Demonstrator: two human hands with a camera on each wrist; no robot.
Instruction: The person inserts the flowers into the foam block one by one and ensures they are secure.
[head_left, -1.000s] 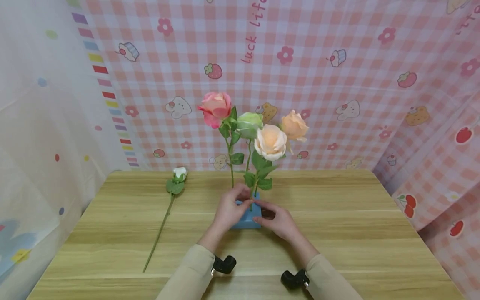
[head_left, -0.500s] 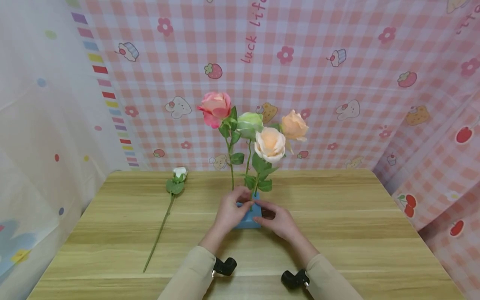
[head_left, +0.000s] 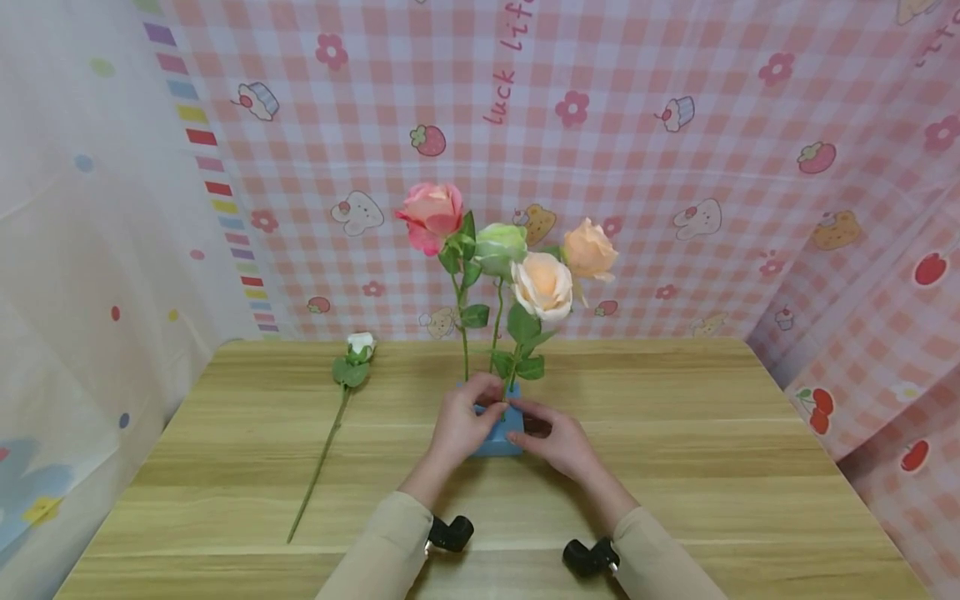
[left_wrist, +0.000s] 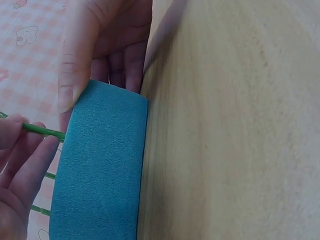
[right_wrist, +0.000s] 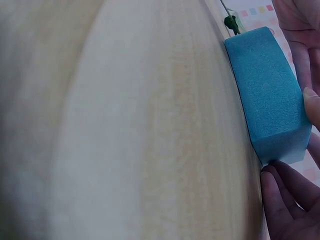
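A blue foam block (head_left: 497,444) stands on the wooden table with several artificial roses upright in it. My left hand (head_left: 463,421) pinches the green stem (left_wrist: 41,130) of the pale peach rose (head_left: 542,286) low down, right where it enters the block. At the block's right end, my right hand (head_left: 558,446) grips the foam, its thumb (right_wrist: 311,102) on the upper edge and fingers against the end face. Behind stand a pink rose (head_left: 432,217), a green rose (head_left: 500,248) and an orange-peach rose (head_left: 589,250). The left hand hides part of the block in the head view.
A white rose (head_left: 360,346) with a long stem lies on the table (head_left: 675,467) at the left. Pink checked cloth (head_left: 637,67) hangs along the back and right, pale dotted cloth (head_left: 90,250) at the left. Black wrist cameras (head_left: 452,533) sit at both cuffs.
The pale peach rose has shifted and turned slightly, its bloom and leaves a little further right. Both hands keep nearly the same place on the stem and block.
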